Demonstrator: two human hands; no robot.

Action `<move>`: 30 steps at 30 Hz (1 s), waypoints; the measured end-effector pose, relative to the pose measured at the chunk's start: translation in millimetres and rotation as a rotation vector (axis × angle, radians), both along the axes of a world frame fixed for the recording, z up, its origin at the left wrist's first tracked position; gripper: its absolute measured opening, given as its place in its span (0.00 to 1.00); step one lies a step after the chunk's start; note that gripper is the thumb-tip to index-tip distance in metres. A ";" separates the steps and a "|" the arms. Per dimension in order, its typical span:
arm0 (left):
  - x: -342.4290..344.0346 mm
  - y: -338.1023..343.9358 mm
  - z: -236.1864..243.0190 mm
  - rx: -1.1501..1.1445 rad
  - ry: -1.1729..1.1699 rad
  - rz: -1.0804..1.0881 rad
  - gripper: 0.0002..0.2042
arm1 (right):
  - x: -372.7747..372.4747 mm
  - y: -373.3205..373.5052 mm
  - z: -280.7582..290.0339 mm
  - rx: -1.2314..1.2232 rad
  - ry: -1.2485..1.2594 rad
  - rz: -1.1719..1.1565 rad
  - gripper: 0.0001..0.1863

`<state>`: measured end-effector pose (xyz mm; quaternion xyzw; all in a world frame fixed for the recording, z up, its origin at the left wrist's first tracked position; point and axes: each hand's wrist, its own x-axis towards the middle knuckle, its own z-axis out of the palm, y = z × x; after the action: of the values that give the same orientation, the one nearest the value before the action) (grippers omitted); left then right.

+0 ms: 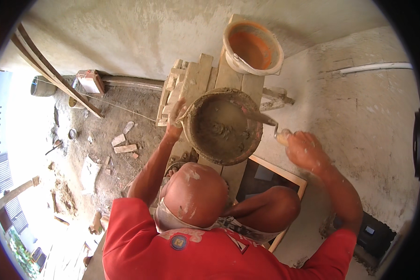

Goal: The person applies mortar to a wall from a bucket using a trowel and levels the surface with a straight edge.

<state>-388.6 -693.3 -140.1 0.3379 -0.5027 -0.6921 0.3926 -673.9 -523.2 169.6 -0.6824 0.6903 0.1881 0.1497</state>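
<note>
- While my right hand (pixel 308 149) is wrapped firmly around the handle of the trowel (pixel 283 136), its fingers curled in and the back of the hand mostly uppermost, the mixing bucket (pixel 219 161) lies from it toward 9 to 10 o'clock.
- The trowel's long axis slants: its tip points toward 10 o'clock and its handle runs back to 4 o'clock, into my palm.
- Its blade crosses the bucket's rim at about 3 o'clock, with the tip inside the rim; whether it touches the mix I cannot tell.
- My right forearm comes up from 5 o'clock, the elbow bent and set out wide, the wrist clear of the bucket.
- My left hand (pixel 176 114) is the nearer one, against the bucket's outer side at about 9 to 10 o'clock; I cannot tell whether it pinches the rim or only braces it.
- The left forearm rises from 7 o'clock.
- Inside the bucket sits a wet grey-brown mix (pixel 219 130), lumpy near its middle.
- Under it runs the plank desk (pixel 232 83), and on that, at 1 o'clock from the bucket, stands an orange-lined bucket (pixel 276 51).
</note>
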 end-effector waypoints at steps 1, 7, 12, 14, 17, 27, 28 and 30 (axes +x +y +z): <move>4.2 6.2 9.7 0.010 0.019 -0.047 0.27 | -0.3 -8.6 3.9 0.017 0.041 -0.014 0.16; 0.7 30.8 59.2 -0.281 -0.001 -0.094 0.27 | 31.6 -82.1 -46.0 0.235 -0.021 0.059 0.10; -25.4 24.6 81.9 -0.310 -0.044 -0.151 0.28 | 58.6 -101.1 -78.9 -0.020 -0.082 0.220 0.08; -36.2 19.2 87.9 -0.321 -0.064 -0.168 0.28 | 68.8 -101.1 -92.6 -0.155 -0.084 0.353 0.08; -50.0 7.4 94.5 -0.317 -0.095 -0.203 0.29 | 70.5 -100.6 -111.0 -0.243 -0.008 0.561 0.07; -43.5 2.6 97.7 -0.221 -0.016 -0.279 0.32 | 33.4 -54.2 -128.6 -0.291 -0.070 0.676 0.09; -41.5 1.2 94.6 -0.240 -0.008 -0.279 0.32 | 32.6 -48.8 -126.2 -0.187 -0.009 0.626 0.07; -41.6 -3.1 87.8 -0.514 -0.128 -0.242 0.31 | 22.6 -42.0 -113.6 -0.259 -0.062 0.643 0.08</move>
<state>-430.2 -696.4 -52.3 0.2079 -0.7219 -0.5611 0.3475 -651.3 -565.2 56.0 -0.8836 0.4535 0.1157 0.0157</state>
